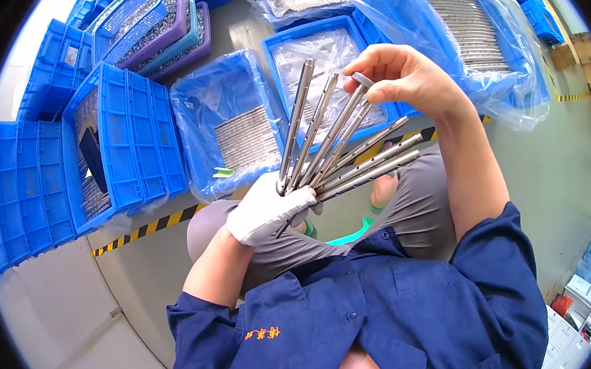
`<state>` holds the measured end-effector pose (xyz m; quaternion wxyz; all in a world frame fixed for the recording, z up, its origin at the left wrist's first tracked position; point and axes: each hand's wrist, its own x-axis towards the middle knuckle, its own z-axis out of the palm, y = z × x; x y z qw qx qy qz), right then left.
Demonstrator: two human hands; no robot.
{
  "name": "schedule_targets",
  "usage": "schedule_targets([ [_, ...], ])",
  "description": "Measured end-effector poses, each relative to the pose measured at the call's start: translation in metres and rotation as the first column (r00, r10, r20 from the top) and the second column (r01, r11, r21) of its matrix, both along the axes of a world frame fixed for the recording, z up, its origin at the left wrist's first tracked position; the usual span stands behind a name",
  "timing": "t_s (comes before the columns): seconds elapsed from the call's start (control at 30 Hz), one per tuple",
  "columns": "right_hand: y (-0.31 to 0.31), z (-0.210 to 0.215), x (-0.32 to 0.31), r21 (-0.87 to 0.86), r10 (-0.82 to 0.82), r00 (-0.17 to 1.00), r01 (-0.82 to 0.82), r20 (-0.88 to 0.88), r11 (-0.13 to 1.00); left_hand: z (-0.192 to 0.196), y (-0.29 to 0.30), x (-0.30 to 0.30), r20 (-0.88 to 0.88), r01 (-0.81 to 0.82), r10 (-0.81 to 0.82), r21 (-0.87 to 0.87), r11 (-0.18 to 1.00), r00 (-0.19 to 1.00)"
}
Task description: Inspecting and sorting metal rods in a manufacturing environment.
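A fan of several slender metal rods (313,127) with small holes along their sides spreads upward from my left hand (263,213). That hand wears a white glove, and its fingers are wrapped round the rods' lower ends. My bare right hand (415,79) pinches a small round metal knob (363,80) with a ridged rim between thumb and fingers. The knob sits at the upper end of one of the middle rods; whether it goes into the rod I cannot tell. The rods are held above my lap, tilted at different angles.
Ahead stands a film-lined blue crate (197,107) with a row of similar rods (247,138). Another blue crate (273,42) lies behind the fan, and more rods (469,28) fill one at the far right. Stacked baskets (176,33) of small metal parts stand far left.
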<state>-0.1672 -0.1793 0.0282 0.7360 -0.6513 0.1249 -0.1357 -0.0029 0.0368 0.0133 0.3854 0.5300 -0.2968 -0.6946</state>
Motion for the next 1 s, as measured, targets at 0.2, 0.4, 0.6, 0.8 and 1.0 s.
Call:
schedule_targets([
  [0.2,-0.001,0.007,-0.003,-0.044,0.046,0.993,-0.051,-0.110,0.998,0.002,-0.001,0.001,0.025,0.024,-0.024,0.006,1.000,0.999],
  [0.4,0.009,0.000,0.002,-0.013,0.025,0.999,-0.025,-0.020,1.000,0.001,0.001,0.002,0.007,0.000,0.000,-0.001,1.000,1.000],
  [0.6,0.009,0.009,-0.001,-0.142,-0.018,0.996,0.006,-0.085,0.990,0.000,-0.001,0.007,0.091,0.060,-0.058,-0.012,0.998,0.994],
  [0.8,0.004,-0.002,0.007,-0.006,-0.119,0.983,0.120,-0.136,0.993,0.000,0.000,0.003,0.064,0.056,-0.056,0.003,0.998,0.996],
  [1.0,0.004,-0.001,0.005,0.046,0.000,0.998,0.003,-0.065,0.999,-0.003,-0.002,-0.001,0.107,0.122,-0.126,0.043,0.992,0.986],
])
